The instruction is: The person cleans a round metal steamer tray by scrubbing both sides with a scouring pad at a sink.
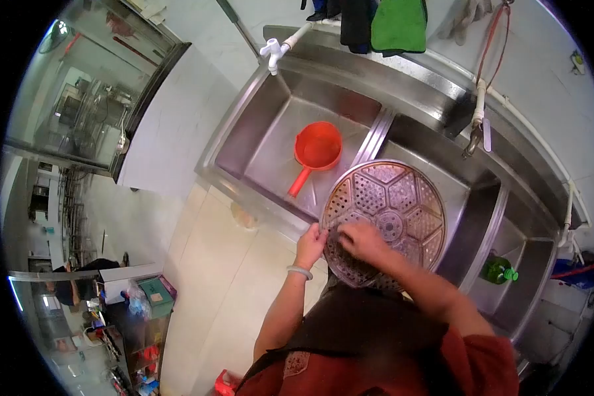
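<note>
A tiled room is seen from above, with a pale floor and, at far left, a glazed partition behind which metal equipment is glimpsed. Below it, a green box is set on a cluttered counter. Toward the middle, a left basin of a steel sink is overlooked by a white tap, and an orange dipper is placed inside with its handle pointed toward the person. The rim of a round perforated tray is grasped by the left hand, on whose wrist a pale bracelet is worn. The tray is held in front of a dark apron, chiefly over the middle basin, with its left side extended across the divider. The right hand is laid on the tray's upper face with its fingers curled; whether anything is held beneath them cannot be told. Above, a green cloth is hung. Farther right, a metal tap is mounted over the middle basin, and a green bottle is contained in the right basin.
</note>
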`<state>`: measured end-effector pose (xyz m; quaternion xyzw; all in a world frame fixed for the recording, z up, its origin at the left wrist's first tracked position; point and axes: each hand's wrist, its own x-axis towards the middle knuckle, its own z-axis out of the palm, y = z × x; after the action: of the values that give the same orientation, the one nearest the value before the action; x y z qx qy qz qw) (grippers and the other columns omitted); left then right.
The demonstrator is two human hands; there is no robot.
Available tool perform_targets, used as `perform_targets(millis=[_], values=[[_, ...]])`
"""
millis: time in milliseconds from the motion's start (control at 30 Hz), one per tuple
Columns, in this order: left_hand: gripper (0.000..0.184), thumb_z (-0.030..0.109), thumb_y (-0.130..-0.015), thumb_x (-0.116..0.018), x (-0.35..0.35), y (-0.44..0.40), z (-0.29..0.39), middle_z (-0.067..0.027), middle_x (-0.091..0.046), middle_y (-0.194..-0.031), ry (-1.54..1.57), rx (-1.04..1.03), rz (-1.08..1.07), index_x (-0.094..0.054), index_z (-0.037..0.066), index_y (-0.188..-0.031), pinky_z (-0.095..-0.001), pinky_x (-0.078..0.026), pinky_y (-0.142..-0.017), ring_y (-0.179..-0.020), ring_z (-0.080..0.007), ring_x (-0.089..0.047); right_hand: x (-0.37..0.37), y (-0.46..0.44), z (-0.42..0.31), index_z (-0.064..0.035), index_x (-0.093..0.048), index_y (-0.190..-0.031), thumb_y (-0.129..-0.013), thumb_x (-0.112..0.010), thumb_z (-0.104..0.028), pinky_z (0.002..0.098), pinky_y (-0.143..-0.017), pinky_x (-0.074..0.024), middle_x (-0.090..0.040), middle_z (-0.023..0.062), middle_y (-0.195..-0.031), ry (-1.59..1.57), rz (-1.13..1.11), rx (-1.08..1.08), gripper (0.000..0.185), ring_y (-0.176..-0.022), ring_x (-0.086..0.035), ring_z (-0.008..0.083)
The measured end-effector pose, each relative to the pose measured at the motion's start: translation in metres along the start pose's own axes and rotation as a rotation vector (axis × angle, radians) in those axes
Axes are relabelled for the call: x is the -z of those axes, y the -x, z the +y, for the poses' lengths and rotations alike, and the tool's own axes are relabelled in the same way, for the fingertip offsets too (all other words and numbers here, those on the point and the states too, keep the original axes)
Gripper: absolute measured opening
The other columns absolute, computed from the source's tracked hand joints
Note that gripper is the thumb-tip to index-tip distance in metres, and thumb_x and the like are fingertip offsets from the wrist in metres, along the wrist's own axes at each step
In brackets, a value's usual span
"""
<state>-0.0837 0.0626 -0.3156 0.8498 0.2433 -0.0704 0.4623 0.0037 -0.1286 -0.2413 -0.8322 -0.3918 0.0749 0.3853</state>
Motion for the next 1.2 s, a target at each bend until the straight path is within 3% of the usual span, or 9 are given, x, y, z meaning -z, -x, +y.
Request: perform_targets(millis=[100, 233, 300, 433, 533, 700, 933, 1100, 1200], values=[[0.022, 0.029, -0.094, -0.058, -0.002, 0.016, 0.012, -0.0152, -0.064, -0.072, 0.064, 0.025, 0.046, -0.053, 0.010, -0.101, -0.0459, -0.046, -0.057, -0.061, -0.0335, -0.063, 0.015, -0.032, 0.004, -0.0100, -0.065, -0.085, -0.075, -0.062, -0.017, 0.0394, -0.079, -0.0478, -0.062, 0.0075, -0.085, 0.112, 0.147, 0.237, 0.013, -0.087, -0.059, 0.0282], [0.026, 0.022, -0.095, -0.056, 0.002, 0.025, 0.036, -0.0138, -0.065, -0.068, 0.100, 0.161, -0.037, -0.053, 0.012, -0.119, -0.0397, -0.051, -0.052, -0.053, -0.0287, -0.064, -0.014, -0.049, 0.000, -0.0106, -0.067, -0.081, -0.071, -0.064, -0.016, 0.0357, -0.073, -0.0470, -0.061, 0.0038, -0.085, 0.318, -0.147, 0.557, 0.012, -0.083, -0.057, 0.0257], [0.030, 0.021, -0.096, -0.056, 0.007, 0.028, 0.037, -0.0118, -0.065, -0.066, 0.142, 0.184, -0.075, -0.052, 0.011, -0.125, -0.0344, -0.052, -0.049, -0.052, -0.0231, -0.064, -0.021, -0.059, 0.012, -0.0094, -0.065, -0.076, -0.073, -0.062, -0.018, 0.0368, -0.075, -0.0488, -0.061, 0.0050, -0.085, 0.296, -0.172, 0.537, 0.009, -0.086, -0.058, 0.0271], [0.021, 0.020, -0.096, -0.057, -0.002, 0.036, 0.010, -0.0082, -0.063, -0.064, 0.373, 0.115, -0.096, -0.053, 0.007, -0.112, -0.0319, -0.048, -0.045, -0.048, -0.0178, -0.061, -0.028, -0.112, 0.066, -0.0086, -0.067, -0.074, -0.073, -0.060, -0.014, 0.0411, -0.077, -0.0523, -0.063, 0.0097, -0.080, 0.515, -0.192, 0.027, 0.009, -0.086, -0.062, 0.0299], [0.021, 0.017, -0.098, -0.055, -0.005, 0.033, 0.003, -0.0041, -0.065, -0.071, 0.371, 0.082, -0.096, -0.053, 0.007, -0.117, -0.0265, -0.048, -0.044, -0.050, -0.0108, -0.058, -0.011, -0.124, 0.074, -0.0073, -0.068, -0.070, -0.069, -0.061, -0.012, 0.0401, -0.075, -0.0531, -0.064, 0.0096, -0.078, 0.569, 0.072, 0.074, 0.008, -0.079, -0.063, 0.0292], [0.017, 0.017, -0.094, -0.060, -0.003, 0.037, 0.013, -0.0101, -0.061, -0.062, 0.146, -0.078, 0.040, -0.050, 0.004, -0.099, -0.0347, -0.048, -0.046, -0.048, -0.0202, -0.062, -0.039, -0.068, 0.008, -0.0069, -0.066, -0.072, -0.068, -0.060, -0.016, 0.0383, -0.075, -0.0520, -0.063, 0.0118, -0.081, 0.430, -0.045, 0.415, 0.011, -0.084, -0.063, 0.0284], [0.017, 0.017, -0.095, -0.059, 0.001, 0.039, 0.023, -0.0081, -0.062, -0.065, 0.239, -0.001, -0.064, -0.051, 0.004, -0.102, -0.0326, -0.047, -0.047, -0.049, -0.0178, -0.060, -0.004, -0.122, 0.067, -0.0035, -0.068, -0.073, -0.077, -0.059, -0.012, 0.0430, -0.074, -0.0555, -0.067, 0.0157, -0.084, 0.538, -0.017, -0.062, 0.013, -0.086, -0.066, 0.0308], [0.018, 0.019, -0.093, -0.060, -0.006, 0.034, 0.014, -0.0122, -0.063, -0.063, 0.237, 0.043, -0.057, -0.050, 0.005, -0.096, -0.0375, -0.048, -0.049, -0.049, -0.0234, -0.063, -0.033, -0.087, 0.026, -0.0037, -0.068, -0.076, -0.074, -0.060, -0.010, 0.0434, -0.068, -0.0557, -0.067, 0.0161, -0.081, 0.532, -0.173, 0.175, 0.011, -0.083, -0.067, 0.0318], [0.017, 0.019, -0.094, -0.059, -0.002, 0.040, 0.014, -0.0121, -0.063, -0.063, 0.206, 0.006, -0.054, -0.051, 0.004, -0.098, -0.0369, -0.048, -0.048, -0.049, -0.0239, -0.063, -0.032, -0.073, 0.015, -0.0043, -0.069, -0.074, -0.072, -0.061, -0.011, 0.0436, -0.069, -0.0554, -0.066, 0.0150, -0.080, 0.338, -0.033, 0.334, 0.011, -0.081, -0.066, 0.0321]])
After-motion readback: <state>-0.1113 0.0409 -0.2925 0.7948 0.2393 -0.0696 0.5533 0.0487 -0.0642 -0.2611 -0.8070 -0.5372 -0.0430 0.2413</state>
